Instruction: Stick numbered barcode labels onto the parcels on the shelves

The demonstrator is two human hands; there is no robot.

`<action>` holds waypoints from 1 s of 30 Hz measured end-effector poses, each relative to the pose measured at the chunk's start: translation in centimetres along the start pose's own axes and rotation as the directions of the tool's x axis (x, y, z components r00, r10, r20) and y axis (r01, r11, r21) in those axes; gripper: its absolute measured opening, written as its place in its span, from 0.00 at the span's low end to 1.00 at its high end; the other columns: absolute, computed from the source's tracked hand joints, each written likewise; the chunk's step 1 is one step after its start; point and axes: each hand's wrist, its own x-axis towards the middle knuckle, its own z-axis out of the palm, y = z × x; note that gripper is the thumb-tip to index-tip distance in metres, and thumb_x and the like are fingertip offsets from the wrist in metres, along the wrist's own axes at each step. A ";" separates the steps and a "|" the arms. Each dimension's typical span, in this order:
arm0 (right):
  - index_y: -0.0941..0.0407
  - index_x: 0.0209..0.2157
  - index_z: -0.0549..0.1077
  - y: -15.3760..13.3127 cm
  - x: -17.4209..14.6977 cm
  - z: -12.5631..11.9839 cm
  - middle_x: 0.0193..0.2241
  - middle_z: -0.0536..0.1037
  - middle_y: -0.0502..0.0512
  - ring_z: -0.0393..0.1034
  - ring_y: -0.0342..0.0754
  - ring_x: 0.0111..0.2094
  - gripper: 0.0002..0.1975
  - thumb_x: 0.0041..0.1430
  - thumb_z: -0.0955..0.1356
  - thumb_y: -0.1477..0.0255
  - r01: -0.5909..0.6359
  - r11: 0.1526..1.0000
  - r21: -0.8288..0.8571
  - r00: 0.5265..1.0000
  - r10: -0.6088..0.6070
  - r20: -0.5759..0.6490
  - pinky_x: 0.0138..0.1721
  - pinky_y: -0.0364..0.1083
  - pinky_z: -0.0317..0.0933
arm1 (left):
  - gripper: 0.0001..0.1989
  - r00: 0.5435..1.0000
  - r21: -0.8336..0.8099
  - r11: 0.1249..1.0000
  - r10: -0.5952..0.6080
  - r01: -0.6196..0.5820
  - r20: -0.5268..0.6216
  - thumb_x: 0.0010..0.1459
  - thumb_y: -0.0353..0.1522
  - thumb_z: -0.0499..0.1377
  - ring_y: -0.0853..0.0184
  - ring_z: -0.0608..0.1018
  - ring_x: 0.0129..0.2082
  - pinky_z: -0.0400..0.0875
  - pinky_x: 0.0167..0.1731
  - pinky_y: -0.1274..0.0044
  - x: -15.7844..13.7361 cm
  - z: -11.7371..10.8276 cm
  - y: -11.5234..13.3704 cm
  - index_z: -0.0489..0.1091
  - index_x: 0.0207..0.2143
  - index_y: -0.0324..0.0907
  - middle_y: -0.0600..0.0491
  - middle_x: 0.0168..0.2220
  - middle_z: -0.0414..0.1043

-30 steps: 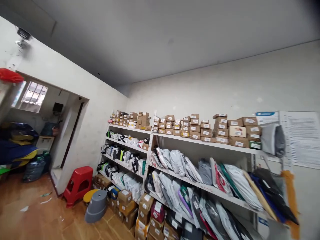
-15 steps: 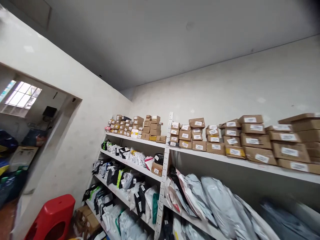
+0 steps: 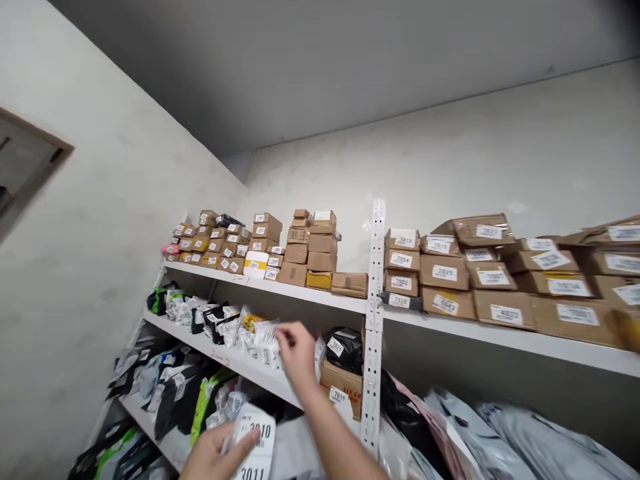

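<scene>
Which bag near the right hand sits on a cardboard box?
The black bag labelled 7021, right of the right hand: it rests on the brown box labelled 7015, while the small white bags left of that hand show no box beneath.

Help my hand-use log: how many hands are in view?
2: the left hand, at the bottom edge, holding a label; the right hand, above it, by small bags. No others show.

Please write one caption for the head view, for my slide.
Left hand holding numbered labels, right hand near small white packages on a shelf.
</scene>
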 end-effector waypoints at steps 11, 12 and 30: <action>0.61 0.36 0.76 16.5 22.7 5.6 0.35 0.73 0.63 0.69 0.50 0.35 0.10 0.55 0.65 0.81 -0.073 0.794 -0.603 0.997 0.034 -0.076 0.36 0.46 0.59 | 0.27 0.979 -0.047 0.990 0.137 -0.132 0.150 0.46 0.57 0.55 0.69 0.63 0.24 0.60 0.25 0.79 20.7 -4.3 -0.9 0.65 0.21 0.40 0.55 0.22 0.62; 0.60 0.39 0.75 16.9 23.1 5.9 0.37 0.73 0.64 0.70 0.50 0.34 0.12 0.54 0.65 0.82 -0.081 0.769 -0.634 0.996 0.041 -0.077 0.35 0.47 0.59 | 0.26 0.971 -0.011 0.986 0.167 -0.167 0.174 0.48 0.55 0.54 0.68 0.64 0.25 0.61 0.26 0.78 21.9 -4.7 -0.7 0.66 0.21 0.40 0.55 0.23 0.62; 0.59 0.25 0.75 16.3 18.7 7.0 0.20 0.74 0.50 0.66 0.41 0.22 0.15 0.33 0.75 0.66 -0.312 0.947 0.077 0.946 0.317 -0.064 0.27 0.44 0.62 | 0.22 0.820 -0.272 0.806 0.565 -0.526 0.089 0.53 0.49 0.55 0.72 0.62 0.20 0.54 0.21 0.80 41.2 -1.8 1.1 0.64 0.19 0.40 0.58 0.17 0.60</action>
